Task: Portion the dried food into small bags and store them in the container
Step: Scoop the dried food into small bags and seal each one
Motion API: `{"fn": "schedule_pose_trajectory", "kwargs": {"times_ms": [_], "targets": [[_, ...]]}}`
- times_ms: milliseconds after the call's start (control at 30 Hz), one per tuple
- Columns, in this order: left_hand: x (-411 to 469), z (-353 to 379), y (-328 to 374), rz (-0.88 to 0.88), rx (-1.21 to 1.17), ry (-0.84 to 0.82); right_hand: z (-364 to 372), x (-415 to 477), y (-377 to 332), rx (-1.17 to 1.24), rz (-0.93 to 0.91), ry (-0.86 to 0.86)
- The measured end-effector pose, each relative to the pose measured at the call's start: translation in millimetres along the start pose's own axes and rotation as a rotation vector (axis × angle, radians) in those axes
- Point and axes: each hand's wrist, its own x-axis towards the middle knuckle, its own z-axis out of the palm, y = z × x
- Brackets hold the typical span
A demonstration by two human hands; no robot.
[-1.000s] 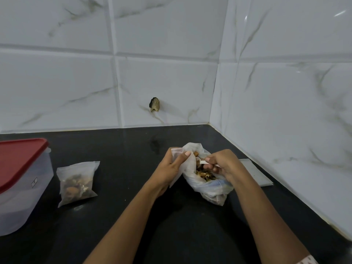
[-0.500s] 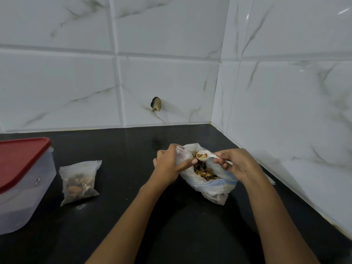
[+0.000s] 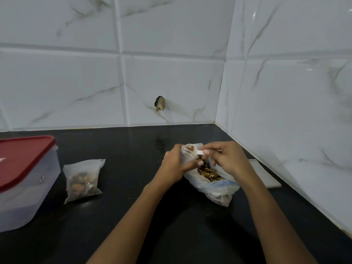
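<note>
My left hand [image 3: 175, 165] grips the small bag [image 3: 185, 158]; I'd tip the spoon [image 3: 199, 152] my right hand [image 3: 228, 159] pinches slowly toward nine o'clock.

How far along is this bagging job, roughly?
Done: one filled small bag lies on the counter beside the lidded container. In hand: the left hand holds a second small bag open while the right hand tips a scoop of dried food into it. Left: finishing that bag and moving both into the container.
</note>
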Motion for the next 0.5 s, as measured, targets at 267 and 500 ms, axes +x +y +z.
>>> {"fn": "schedule_pose_trajectory", "kwargs": {"times_ms": [267,500], "targets": [[-3.2,-1.3,3.5,0.013,-0.105,0.016,0.7,-0.7,3.1,-0.359,-0.54,0.118],[0.2,-0.9,0.8,-0.011,-0.125,0.037,-2.6,-0.3,3.5,-0.156,-0.334,0.174]]}}
